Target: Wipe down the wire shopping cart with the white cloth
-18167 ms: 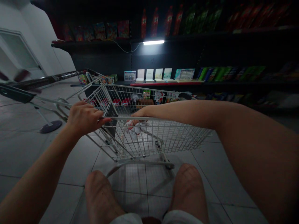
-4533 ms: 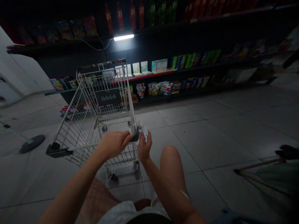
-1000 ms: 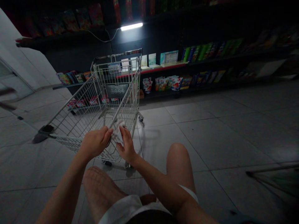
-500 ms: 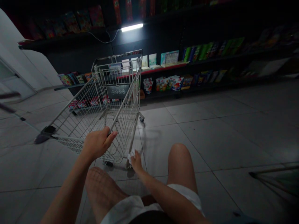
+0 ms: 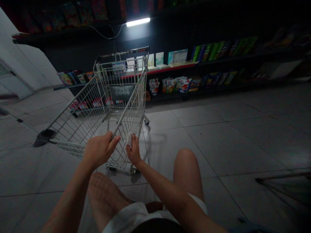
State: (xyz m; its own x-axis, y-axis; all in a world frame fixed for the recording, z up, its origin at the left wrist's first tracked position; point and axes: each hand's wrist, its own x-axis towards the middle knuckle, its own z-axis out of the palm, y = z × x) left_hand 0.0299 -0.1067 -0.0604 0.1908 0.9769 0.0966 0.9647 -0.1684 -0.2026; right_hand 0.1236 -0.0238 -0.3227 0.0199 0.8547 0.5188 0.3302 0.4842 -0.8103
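A wire shopping cart (image 5: 80,123) stands on the tiled floor in front of me, its basket empty. My left hand (image 5: 99,150) is closed round the near corner of the cart's top rim. My right hand (image 5: 132,150) is pinched on a crumpled white cloth (image 5: 128,139) and presses it against the cart's right side wire, just below the rim. My bare knees (image 5: 187,161) show beneath the hands.
Dark store shelves (image 5: 194,61) with coloured packets and boxes run along the back, lit by a tube light (image 5: 138,22). A mop or pole base (image 5: 42,134) lies at the cart's left. A dark frame (image 5: 282,184) sits low at the right.
My right hand with the cloth dropped to the cart's lower corner, then came back up to the side wire near the rim. My left hand stayed on the rim.
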